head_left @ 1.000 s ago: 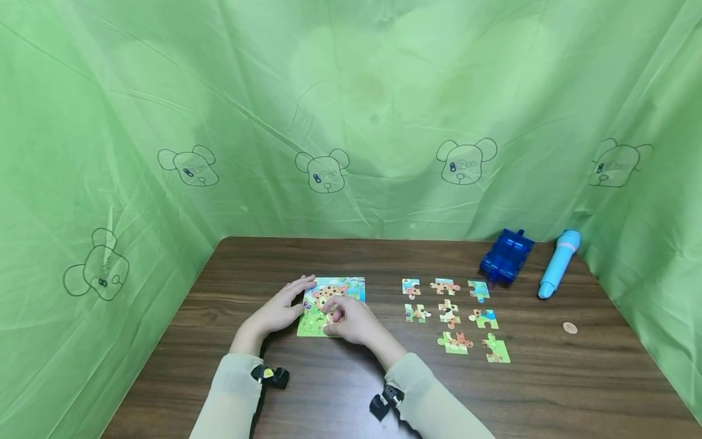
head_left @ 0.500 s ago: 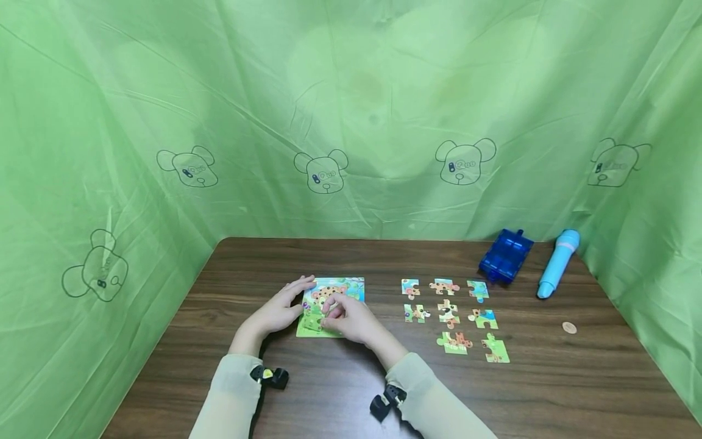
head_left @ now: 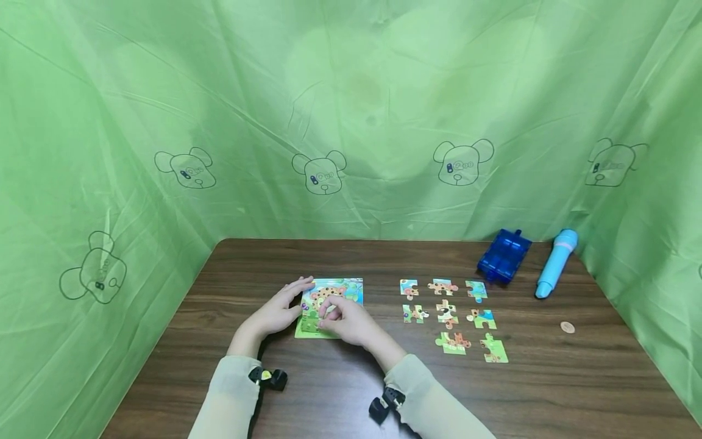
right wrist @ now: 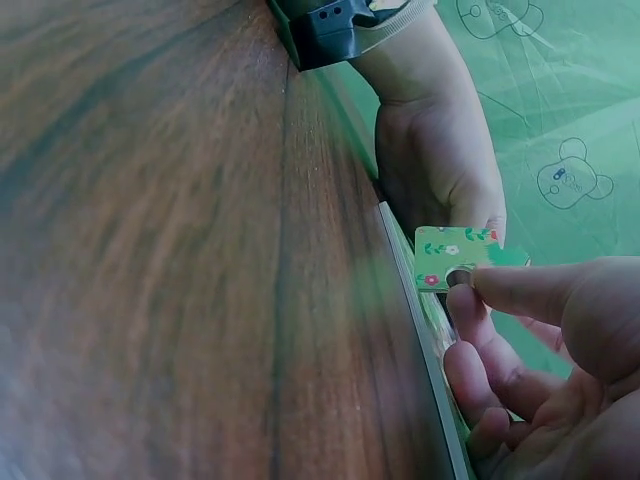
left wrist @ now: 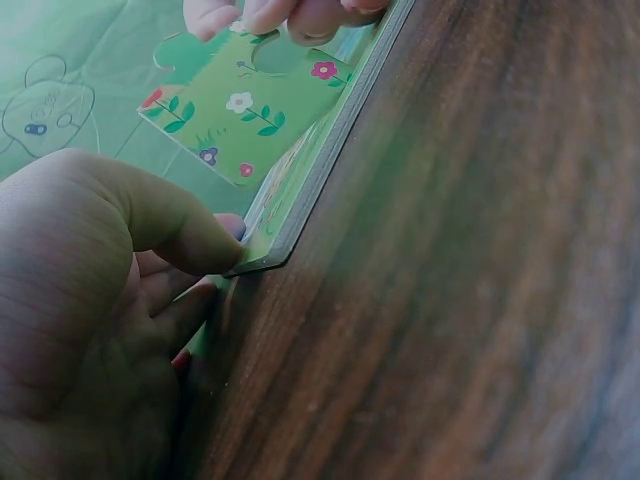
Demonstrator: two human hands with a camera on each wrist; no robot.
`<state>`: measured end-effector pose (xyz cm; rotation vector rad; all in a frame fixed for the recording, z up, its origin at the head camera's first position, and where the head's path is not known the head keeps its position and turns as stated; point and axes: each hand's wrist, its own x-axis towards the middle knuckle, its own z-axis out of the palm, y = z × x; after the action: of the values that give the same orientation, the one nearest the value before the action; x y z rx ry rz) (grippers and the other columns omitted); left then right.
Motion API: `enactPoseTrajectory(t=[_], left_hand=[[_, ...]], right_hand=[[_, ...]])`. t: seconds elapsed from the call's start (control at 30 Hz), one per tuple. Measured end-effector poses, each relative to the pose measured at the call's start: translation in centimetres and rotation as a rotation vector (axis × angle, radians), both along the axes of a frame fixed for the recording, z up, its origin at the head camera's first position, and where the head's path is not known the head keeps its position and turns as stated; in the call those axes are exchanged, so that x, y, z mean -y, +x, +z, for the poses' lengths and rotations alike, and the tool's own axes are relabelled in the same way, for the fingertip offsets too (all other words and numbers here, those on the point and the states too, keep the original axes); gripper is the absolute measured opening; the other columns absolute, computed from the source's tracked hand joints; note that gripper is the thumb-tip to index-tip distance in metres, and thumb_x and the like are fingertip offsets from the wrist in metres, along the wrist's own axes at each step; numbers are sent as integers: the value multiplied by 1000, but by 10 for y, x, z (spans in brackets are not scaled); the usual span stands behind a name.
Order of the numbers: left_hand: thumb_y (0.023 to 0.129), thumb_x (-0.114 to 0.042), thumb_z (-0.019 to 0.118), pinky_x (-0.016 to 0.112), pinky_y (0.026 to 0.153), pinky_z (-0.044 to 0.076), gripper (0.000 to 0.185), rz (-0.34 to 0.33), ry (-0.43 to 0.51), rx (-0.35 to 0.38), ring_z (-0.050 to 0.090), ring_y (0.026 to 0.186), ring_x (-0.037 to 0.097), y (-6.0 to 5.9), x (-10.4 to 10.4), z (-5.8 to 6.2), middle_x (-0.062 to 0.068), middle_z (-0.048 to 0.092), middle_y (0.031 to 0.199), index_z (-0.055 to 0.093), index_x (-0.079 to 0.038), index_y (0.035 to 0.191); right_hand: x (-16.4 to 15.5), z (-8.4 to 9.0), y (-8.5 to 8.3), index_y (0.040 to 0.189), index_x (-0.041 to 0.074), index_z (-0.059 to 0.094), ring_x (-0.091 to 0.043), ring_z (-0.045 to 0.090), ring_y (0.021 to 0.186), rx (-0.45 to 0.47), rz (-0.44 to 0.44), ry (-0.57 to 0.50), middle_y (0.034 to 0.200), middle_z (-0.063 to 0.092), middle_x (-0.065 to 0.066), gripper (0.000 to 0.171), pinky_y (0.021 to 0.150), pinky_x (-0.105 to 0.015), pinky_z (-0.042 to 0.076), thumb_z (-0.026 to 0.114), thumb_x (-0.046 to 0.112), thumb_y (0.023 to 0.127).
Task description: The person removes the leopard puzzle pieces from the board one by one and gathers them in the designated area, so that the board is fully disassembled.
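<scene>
A jigsaw board [head_left: 352, 287] with a spotted animal picture lies flat on the brown table. My left hand [head_left: 276, 311] rests with straight fingers along its left edge, and the thumb [left wrist: 190, 235] presses the board's near corner [left wrist: 262, 262]. My right hand [head_left: 347, 321] is over the board's lower left part. It pinches a green flowered puzzle piece [right wrist: 452, 262] between thumb and fingertips. In the left wrist view that piece [left wrist: 245, 110] is tilted up off the board's surface.
Several loose puzzle pieces [head_left: 448, 314] lie in rows to the right of the board. A blue translucent box [head_left: 504, 256] and a light blue pen-shaped toy [head_left: 556, 263] sit at the back right. A small coin [head_left: 567, 327] lies near the right edge. Green cloth [head_left: 351, 122] surrounds the table.
My right hand has shifted slightly left and up over the board, now pinching the green piece off its surface. The left hand has stayed on the board's edge.
</scene>
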<state>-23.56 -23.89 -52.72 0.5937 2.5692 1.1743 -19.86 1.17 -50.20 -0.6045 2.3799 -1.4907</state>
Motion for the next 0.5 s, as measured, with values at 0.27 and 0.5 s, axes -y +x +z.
enactPoseTrajectory(t=[0.27, 0.5], left_hand=[[101, 2, 56, 68, 132, 9, 61, 0, 17, 5, 18, 167, 38, 0, 1, 0, 11, 35, 177, 51, -4, 162], [102, 1, 56, 67, 133, 8, 62, 0, 11, 2, 18, 167, 37, 2, 1, 1, 11, 35, 177, 50, -4, 163]], right_hand=[[0, 9, 3, 95, 11, 71, -5, 61, 75, -30, 51, -4, 87, 70, 2, 12, 68, -23, 51, 83, 10, 97], [-10, 28, 4, 97, 9, 73, -5, 64, 77, -47, 50, -34, 89, 72, 2, 9, 73, -24, 56, 81, 12, 98]])
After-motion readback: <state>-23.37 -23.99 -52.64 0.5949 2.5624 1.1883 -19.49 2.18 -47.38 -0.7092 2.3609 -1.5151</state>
